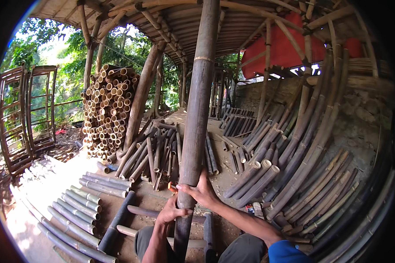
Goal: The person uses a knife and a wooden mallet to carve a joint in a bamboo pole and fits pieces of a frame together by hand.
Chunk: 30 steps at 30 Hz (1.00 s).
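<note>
A long, thick, dark bamboo pole [196, 109] stands nearly upright before me, leaning slightly right at its top. My left hand [172, 213] is wrapped round its lower part, with the thumb across the front. A little higher, my right hand [201, 191] grips the pole from the right side. Close to my right thumb, partly behind the pole, shows a small orange object [172, 187]; its kind cannot be told. Under the pole lies a low bamboo frame with a dark side piece [118, 221] and a crosspiece [142, 211], between my knees and beyond them.
Cut bamboo lengths [77, 206] lie in rows at left. A tall stack of bamboo [112, 111] stands beside a thick post [144, 94]. Short pieces [156, 153] are heaped ahead. Long poles [311, 140] lean on the stone wall [360, 114] at right. Bamboo racks [28, 114] stand far left.
</note>
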Each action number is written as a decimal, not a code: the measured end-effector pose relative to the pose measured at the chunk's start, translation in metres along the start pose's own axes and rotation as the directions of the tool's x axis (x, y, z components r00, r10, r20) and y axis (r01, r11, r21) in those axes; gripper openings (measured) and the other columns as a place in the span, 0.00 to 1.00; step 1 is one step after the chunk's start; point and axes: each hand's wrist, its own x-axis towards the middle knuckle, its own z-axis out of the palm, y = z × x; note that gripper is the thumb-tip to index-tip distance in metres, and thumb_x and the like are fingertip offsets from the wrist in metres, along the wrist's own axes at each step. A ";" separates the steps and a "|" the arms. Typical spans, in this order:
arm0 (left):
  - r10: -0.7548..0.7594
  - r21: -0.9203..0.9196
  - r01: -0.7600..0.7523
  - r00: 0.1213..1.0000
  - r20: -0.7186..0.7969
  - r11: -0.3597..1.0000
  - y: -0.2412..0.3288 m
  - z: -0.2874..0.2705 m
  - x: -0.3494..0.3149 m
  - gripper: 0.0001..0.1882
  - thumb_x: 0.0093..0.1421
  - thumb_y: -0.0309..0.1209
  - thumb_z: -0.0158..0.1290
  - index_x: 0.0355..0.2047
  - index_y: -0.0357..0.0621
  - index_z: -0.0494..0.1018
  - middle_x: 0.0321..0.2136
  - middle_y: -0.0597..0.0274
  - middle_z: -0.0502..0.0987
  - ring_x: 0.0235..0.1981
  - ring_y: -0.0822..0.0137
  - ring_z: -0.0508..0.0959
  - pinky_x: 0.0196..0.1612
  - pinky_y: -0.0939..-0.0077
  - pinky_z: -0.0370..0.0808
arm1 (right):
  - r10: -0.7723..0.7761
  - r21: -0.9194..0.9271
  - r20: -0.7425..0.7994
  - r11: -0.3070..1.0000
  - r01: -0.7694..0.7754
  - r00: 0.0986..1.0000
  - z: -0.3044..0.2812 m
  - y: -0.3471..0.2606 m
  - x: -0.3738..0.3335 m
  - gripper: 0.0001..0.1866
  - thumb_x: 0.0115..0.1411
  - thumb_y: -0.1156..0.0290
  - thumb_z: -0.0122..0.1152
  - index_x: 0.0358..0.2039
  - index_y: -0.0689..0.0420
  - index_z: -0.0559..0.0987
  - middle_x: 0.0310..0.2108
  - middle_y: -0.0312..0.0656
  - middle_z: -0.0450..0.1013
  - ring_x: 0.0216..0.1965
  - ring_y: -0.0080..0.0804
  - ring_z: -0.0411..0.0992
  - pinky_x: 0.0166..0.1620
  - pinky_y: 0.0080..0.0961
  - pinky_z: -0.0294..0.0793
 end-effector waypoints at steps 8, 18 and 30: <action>0.042 0.078 -0.042 0.999 -0.001 0.996 -0.017 -0.003 -0.001 0.36 0.46 0.28 0.70 0.56 0.34 0.71 0.43 0.61 0.78 0.44 0.69 0.78 0.50 0.73 0.77 | 0.028 -0.249 -0.079 0.967 -0.047 0.997 -0.003 0.006 -0.002 0.57 0.54 0.47 0.77 0.64 0.71 0.50 0.50 0.64 0.72 0.52 0.52 0.76 0.56 0.41 0.76; 0.108 -0.264 -0.126 0.991 -0.079 0.956 -0.019 -0.017 -0.016 0.40 0.61 0.48 0.62 0.66 0.35 0.68 0.56 0.59 0.78 0.55 0.64 0.76 0.58 0.67 0.71 | 0.102 0.116 0.126 0.986 -0.117 0.987 -0.015 -0.019 0.002 0.41 0.58 0.60 0.75 0.62 0.63 0.60 0.49 0.47 0.70 0.50 0.34 0.74 0.53 0.33 0.76; -0.095 -0.071 0.072 0.906 -0.413 0.995 0.001 -0.047 -0.064 0.30 0.68 0.48 0.56 0.62 0.40 0.71 0.48 0.60 0.82 0.47 0.67 0.81 0.52 0.68 0.76 | 0.060 0.043 0.132 0.997 -0.067 0.989 -0.011 -0.022 0.009 0.46 0.55 0.53 0.77 0.61 0.67 0.60 0.53 0.53 0.69 0.55 0.40 0.72 0.59 0.37 0.73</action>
